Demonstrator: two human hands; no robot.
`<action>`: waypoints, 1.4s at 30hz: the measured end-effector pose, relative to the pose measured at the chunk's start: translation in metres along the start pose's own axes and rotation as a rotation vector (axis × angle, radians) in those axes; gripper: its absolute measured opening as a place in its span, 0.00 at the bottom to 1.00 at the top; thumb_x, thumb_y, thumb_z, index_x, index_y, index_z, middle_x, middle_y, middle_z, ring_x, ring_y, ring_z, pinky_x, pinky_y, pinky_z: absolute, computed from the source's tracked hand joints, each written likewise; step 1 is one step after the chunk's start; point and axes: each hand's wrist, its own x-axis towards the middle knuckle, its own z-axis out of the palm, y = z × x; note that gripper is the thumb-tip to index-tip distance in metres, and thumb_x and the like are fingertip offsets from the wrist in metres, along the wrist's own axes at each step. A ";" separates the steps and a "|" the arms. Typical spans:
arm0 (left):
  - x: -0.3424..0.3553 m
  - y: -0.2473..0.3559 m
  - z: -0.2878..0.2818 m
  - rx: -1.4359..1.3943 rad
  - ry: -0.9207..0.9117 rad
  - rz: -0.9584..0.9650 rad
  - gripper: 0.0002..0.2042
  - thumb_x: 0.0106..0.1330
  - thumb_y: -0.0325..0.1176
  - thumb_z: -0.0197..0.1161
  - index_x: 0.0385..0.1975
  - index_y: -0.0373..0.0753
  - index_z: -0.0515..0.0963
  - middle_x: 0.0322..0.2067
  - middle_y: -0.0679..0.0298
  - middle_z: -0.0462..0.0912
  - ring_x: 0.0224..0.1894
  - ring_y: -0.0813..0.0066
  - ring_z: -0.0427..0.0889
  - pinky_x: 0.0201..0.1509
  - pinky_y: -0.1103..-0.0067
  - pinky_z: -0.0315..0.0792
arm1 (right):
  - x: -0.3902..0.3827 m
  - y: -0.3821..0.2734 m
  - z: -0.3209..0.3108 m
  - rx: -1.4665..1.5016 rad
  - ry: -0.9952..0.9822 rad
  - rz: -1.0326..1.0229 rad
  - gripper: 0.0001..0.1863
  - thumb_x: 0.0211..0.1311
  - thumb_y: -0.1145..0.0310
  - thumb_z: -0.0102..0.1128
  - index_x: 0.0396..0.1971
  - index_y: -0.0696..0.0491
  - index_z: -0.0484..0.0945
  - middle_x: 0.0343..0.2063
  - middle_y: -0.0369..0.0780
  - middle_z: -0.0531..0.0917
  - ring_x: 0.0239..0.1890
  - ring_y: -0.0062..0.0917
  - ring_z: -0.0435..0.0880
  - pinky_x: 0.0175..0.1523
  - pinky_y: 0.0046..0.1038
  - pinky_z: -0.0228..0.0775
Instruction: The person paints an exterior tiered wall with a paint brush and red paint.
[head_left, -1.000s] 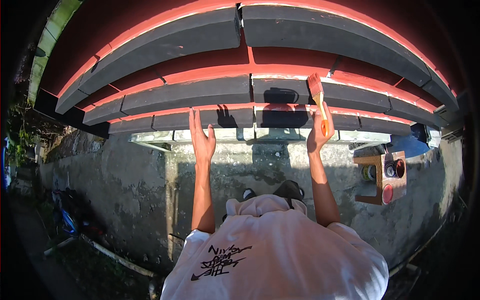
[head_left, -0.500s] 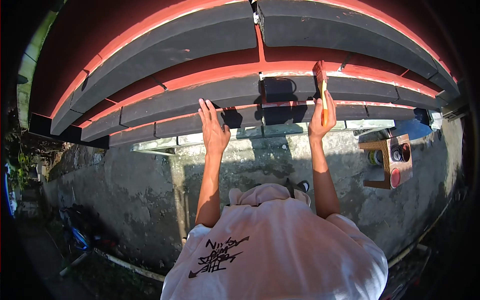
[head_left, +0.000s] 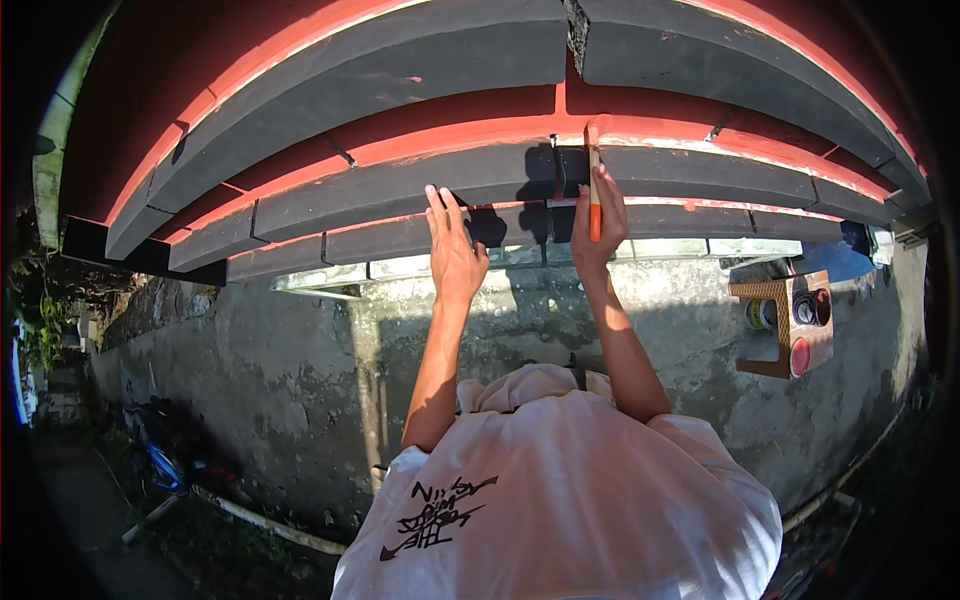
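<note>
My right hand [head_left: 600, 225] grips a paintbrush [head_left: 595, 218] by its orange handle. The brush stands nearly upright, its reddish bristle end against the red band [head_left: 660, 130] above the middle dark grey board [head_left: 690, 172]. To its left, my left hand [head_left: 456, 258] is open, palm toward the boards, its fingertips at the lower edge of the same middle board. Nothing is in that hand. Shadows of my hands fall on the dark boards beside them.
At the right, a brown woven-pattern stool [head_left: 765, 290] carries an open paint can [head_left: 812, 307] and a round red lid [head_left: 800, 355]. A pale ledge [head_left: 400, 266] runs below the boards. Grey concrete ground [head_left: 250, 380] lies beneath, with a dark-and-blue object [head_left: 158, 460] at lower left.
My right hand and the paintbrush have moved left along the red band. The view has shifted slightly, and my left hand stays open at the board.
</note>
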 end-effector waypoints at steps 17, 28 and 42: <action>-0.001 0.003 -0.005 -0.029 -0.081 -0.094 0.51 0.55 0.20 0.67 0.78 0.30 0.41 0.78 0.37 0.36 0.78 0.35 0.49 0.81 0.58 0.51 | -0.017 -0.044 0.036 0.302 -0.278 -0.024 0.19 0.63 0.80 0.64 0.55 0.60 0.82 0.54 0.52 0.85 0.58 0.42 0.85 0.60 0.36 0.79; 0.000 -0.006 -0.002 -0.007 -0.053 -0.050 0.50 0.55 0.20 0.66 0.78 0.33 0.43 0.78 0.40 0.39 0.76 0.36 0.53 0.80 0.58 0.54 | 0.004 -0.011 -0.001 0.077 -0.009 0.029 0.16 0.68 0.75 0.63 0.53 0.63 0.83 0.51 0.50 0.87 0.53 0.36 0.87 0.59 0.33 0.76; -0.001 -0.002 -0.005 -0.040 -0.027 -0.055 0.49 0.54 0.19 0.66 0.78 0.34 0.47 0.78 0.45 0.44 0.74 0.35 0.58 0.79 0.61 0.59 | -0.026 -0.041 0.045 0.222 -0.136 0.011 0.17 0.66 0.78 0.64 0.55 0.61 0.82 0.52 0.53 0.85 0.56 0.42 0.86 0.56 0.34 0.81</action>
